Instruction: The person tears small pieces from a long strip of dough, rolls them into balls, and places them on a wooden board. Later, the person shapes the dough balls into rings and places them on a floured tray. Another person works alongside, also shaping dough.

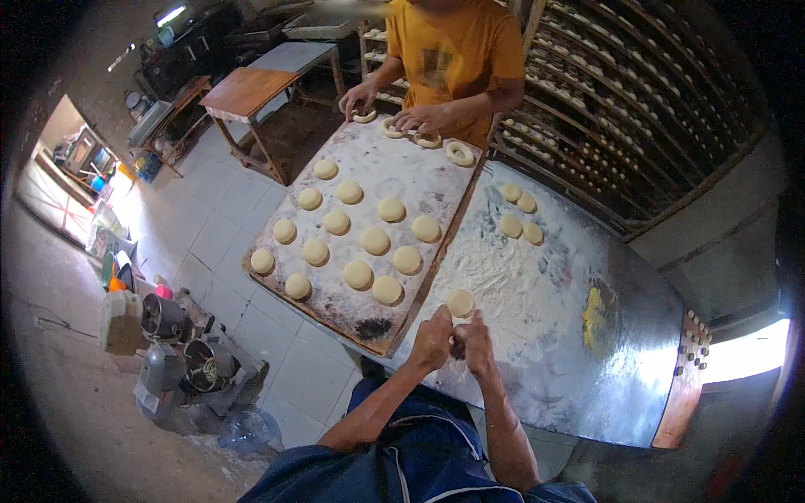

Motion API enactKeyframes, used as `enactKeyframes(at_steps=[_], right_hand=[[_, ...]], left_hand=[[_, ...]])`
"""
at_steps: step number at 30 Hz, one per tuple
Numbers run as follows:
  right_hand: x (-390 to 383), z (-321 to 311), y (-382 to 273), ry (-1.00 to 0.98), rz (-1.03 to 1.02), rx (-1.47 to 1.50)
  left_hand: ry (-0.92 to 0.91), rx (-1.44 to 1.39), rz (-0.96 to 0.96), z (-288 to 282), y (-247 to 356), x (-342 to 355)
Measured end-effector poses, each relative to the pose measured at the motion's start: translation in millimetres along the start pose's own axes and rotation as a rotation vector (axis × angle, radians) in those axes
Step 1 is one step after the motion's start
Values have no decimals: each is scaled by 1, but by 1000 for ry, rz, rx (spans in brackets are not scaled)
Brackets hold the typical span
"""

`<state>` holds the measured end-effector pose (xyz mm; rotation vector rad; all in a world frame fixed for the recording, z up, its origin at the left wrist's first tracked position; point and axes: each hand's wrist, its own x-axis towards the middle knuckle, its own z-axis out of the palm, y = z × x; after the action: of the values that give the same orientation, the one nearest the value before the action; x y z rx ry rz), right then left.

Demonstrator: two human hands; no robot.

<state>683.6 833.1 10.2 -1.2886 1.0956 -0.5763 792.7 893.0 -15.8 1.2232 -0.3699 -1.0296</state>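
Observation:
A round, flat piece of dough [460, 303] is at the near edge of the floured metal table, between my two hands. My left hand [432, 339] is closed, with its fingertips at the dough's lower left edge. Opposite it, my right hand [476, 345] is also closed, pinching at the lower right edge. A dark patch shows between the hands, and I cannot make out what it is. To the left, several similar dough rounds [357, 274] lie spaced out on a floured wooden board [373, 329].
Across the board, a co-worker in an orange shirt [453, 63] handles dough rings [459, 152]. More dough rounds [511, 225] lie farther back on the metal table [570, 369]. Racks [604, 101] of dough pieces stand behind. Mixing machines [205, 365] stand at lower left.

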Motion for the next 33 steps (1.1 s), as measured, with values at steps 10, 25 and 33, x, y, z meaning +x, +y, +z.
enactKeyframes(at_steps=[10, 25, 33], right_hand=[[-2, 63, 10, -150, 177, -368], [-24, 110, 44, -150, -435, -535], [-37, 142, 40, -254, -532, -55]], left_hand=[[-62, 1172, 880, -75, 38, 12], [-162, 584, 555, -132, 45, 5], [-175, 791, 955, -186, 43, 8]])
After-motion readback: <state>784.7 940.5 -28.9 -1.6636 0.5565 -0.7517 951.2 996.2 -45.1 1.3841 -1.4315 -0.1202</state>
